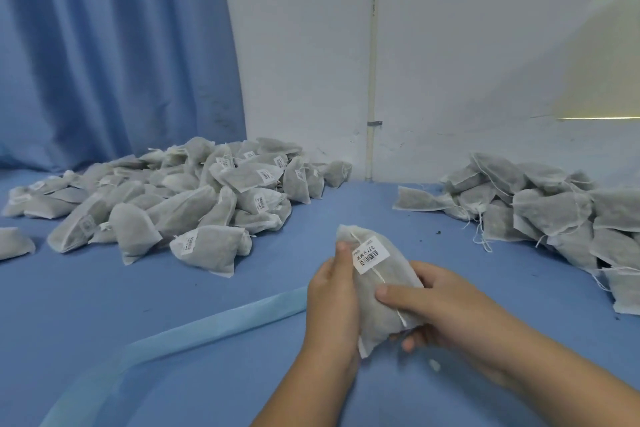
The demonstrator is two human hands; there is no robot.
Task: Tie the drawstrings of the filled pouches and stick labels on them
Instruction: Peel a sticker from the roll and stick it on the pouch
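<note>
Head view: I see the left hand [331, 300] and right hand [441, 310] both gripping one pouch [379, 305] over the blue table [194, 302], left thumb apparently pressing its label [371, 255] so it sticks.

Soft, even, cool light; faint shadow lies beneath the fingers [398, 296]. Above and right of them a yellowish glare streaks the wall [450, 45]. Curtain [104, 45] edge bows; detail slightly soft.

One pouch [398, 270] between two piles on the table [311, 211].
The labelled pile [194, 204] lies behind-left, the unlabelled pile [554, 215] right; left hand [332, 302] and right hand [450, 312] flank the pouch.
</note>
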